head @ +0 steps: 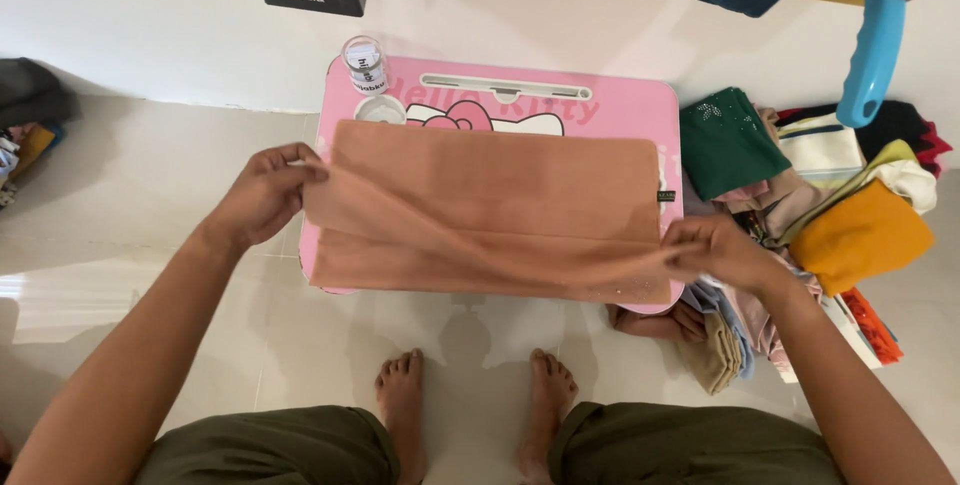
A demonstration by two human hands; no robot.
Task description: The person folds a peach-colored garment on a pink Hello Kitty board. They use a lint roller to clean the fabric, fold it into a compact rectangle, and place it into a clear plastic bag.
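Overhead view, person standing over a low pink lap table (640,105) on a pale tiled floor. A peach cloth (500,205), folded into a wide rectangle, covers most of the tabletop; its long axis runs left-right, w/ a loose upper layer lifted and stretched between both hands. Left hand (262,195) is closed on the cloth's left end, near the far corner, fingers pinched tight. Right hand (722,250) is closed on the right end, lower and nearer the body, so the held edge slopes diagonally. Each hand sits at its own end, approx. equally near. A heap of folded clothes (830,215) lies right of the table. A small clear jar (366,65) stands at the table's far-left corner.
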